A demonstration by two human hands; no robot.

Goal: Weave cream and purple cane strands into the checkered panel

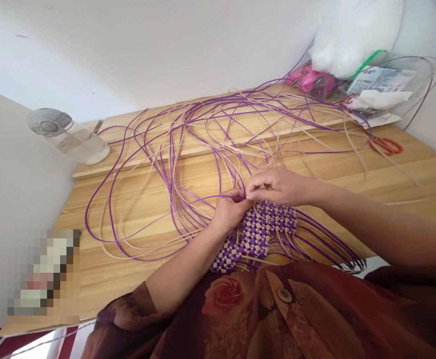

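Note:
A woven piece of purple and beige plastic cord (257, 229) lies at the table's near edge, against my clothing. My left hand (231, 209) is closed at its upper edge, with thumb and fingers pinching a purple cord (221, 197). Just to the right, my right hand (270, 184) is pinched close to the left fingertips, at the base of the cords. Its fingers hide what lies between them, though a strand seems to be there. Long loose purple and beige strands fan out from the weave across the table and down at the right.
A clear bottle with a grey lid (68, 137) stands at the back left. Orange-handled scissors (386, 145) lie at the right, near a plastic bag with papers (382, 82) and a white bag (356, 37). A wooden ledge (203, 157) crosses the tabletop beneath tangled cords. A blurred object (44, 271) lies at left.

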